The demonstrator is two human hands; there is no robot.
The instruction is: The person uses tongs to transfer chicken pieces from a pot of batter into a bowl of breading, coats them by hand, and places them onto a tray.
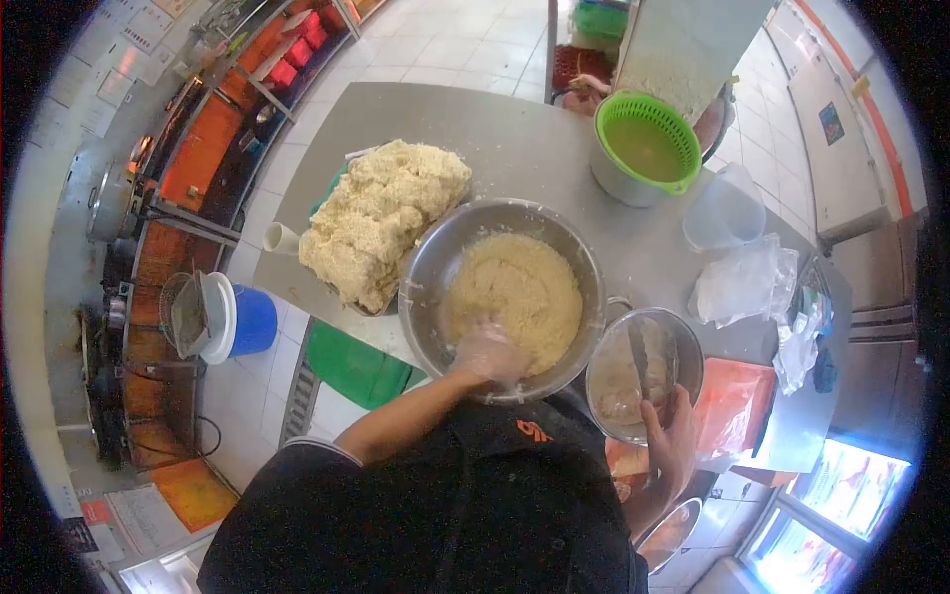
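A wide metal bowl (416, 332) in front of me holds a wet, pale yellow dough-like mash (529, 297). My left hand (490, 356) is pressed into the near left of that mash, its fingers blurred and partly sunk in it. To the right is a smaller metal bowl (698, 371) with a loop handle on its far side; whitish, cloudy contents or reflections show inside. My right hand (673, 436) grips its near rim, fingertips over the edge. Left of the wide bowl, a large heap of crumbly pale dough (386, 218) rises from a mostly covered container.
At the back right stands a pot with a green strainer (648, 144). A clear plastic jug (727, 208), plastic bags (747, 282) and a red tray (732, 401) lie along the right. A blue bucket (252, 322) and a green lid-like piece (356, 364) are left.
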